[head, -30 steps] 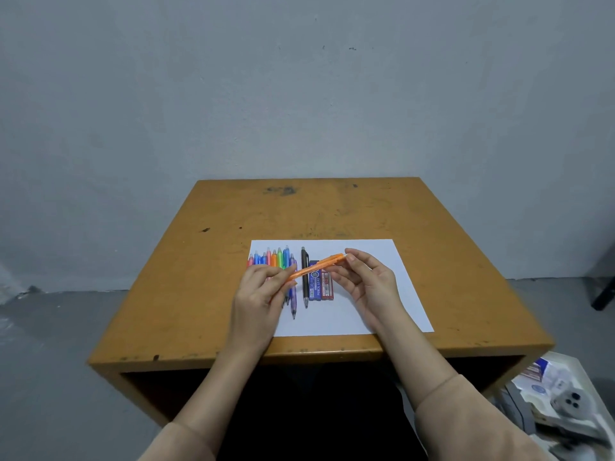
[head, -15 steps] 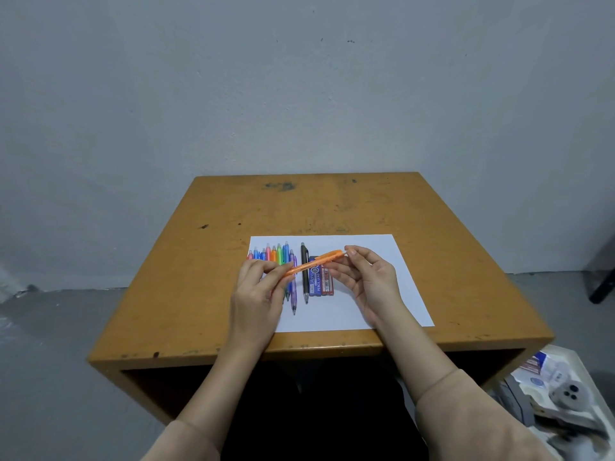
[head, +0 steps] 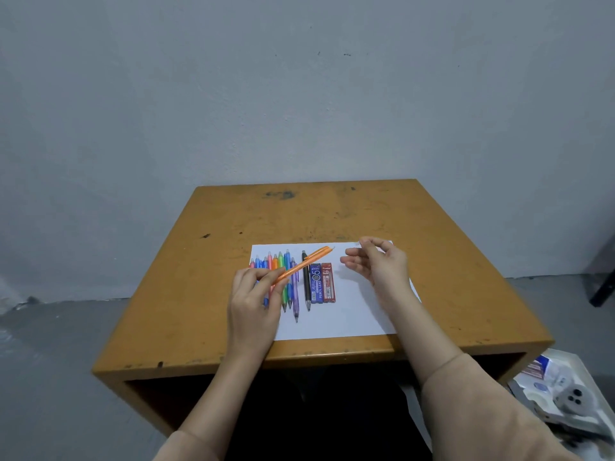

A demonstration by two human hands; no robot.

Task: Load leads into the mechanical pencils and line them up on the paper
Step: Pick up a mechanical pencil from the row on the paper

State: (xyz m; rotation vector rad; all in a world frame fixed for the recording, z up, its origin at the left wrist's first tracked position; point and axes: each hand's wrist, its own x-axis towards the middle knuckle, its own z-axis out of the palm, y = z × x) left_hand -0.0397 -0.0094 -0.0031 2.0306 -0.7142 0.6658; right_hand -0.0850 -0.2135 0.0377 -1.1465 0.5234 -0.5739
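My left hand (head: 254,299) grips an orange mechanical pencil (head: 304,264) near its tip, and the pencil slants up to the right above the white paper (head: 359,311). My right hand (head: 377,264) hovers to the right of the pencil's top end and pinches a small pale cap (head: 358,242) between thumb and fingertip. Several coloured pencils (head: 284,284) lie side by side on the left part of the paper, partly hidden by my left hand. A black pencil (head: 306,284), a blue lead case (head: 315,282) and a red lead case (head: 328,282) lie next to them.
The paper sits on a worn yellow-brown wooden table (head: 332,214) against a grey wall. A white tray with odds and ends (head: 562,394) stands on the floor at the lower right. A dark leg of some furniture (head: 604,284) shows at the right edge.
My right hand has pulled away to the right from the orange pencil's top end, taking a small cap with it. My left hand still holds the pencil at the same slant.
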